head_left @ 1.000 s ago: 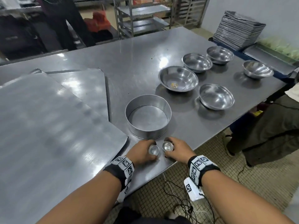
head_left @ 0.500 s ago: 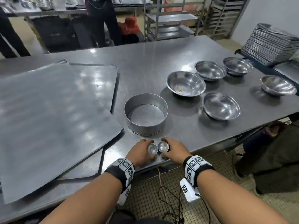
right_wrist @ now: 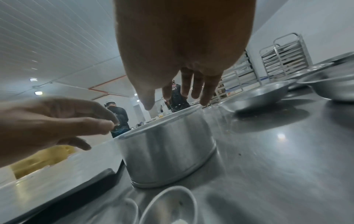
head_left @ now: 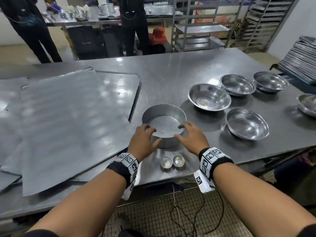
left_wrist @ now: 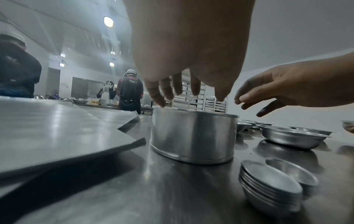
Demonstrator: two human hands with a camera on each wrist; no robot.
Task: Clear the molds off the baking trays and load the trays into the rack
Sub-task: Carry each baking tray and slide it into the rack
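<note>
Hands over the round cake mold (head_left: pixel 164 124), neither gripping it. My left hand (head_left: pixel 142 140) has its fingers spread and loosely bent over the mold's left rim; the left wrist view puts one fingertip at or on that rim, and I can't tell whether it touches. My right hand (head_left: pixel 191 136) is spread over the right rim, with a gap under the fingertips in the right wrist view. Nothing held.

Mold sits on the worktop (head_left: pixel 171 79), near the front edge, just right of the baking trays (head_left: pixel 68 120). Trays are stacked askew at the worktop's left end and already bare. Rack (head_left: pixel 263 23) is well beyond the far edge.

Risks as I judge them:
- Thin, smooth wall. An uneven two-hand squeeze could let it slip or tip.
- The base looks like a separate disc. If it's loose, lifting by the wall may leave it behind or drop it.
- Two stacks of small tart molds (head_left: pixel 172 161) sit right by the front edge, between my wrists. A wrist or cable swinging back could knock them to the floor.
- Top tray's corner lies close to the mold's left side; dragging instead of lifting could snag it.
- Steel bowls (head_left: pixel 209 96) to the right limit where I can set it down.
</note>
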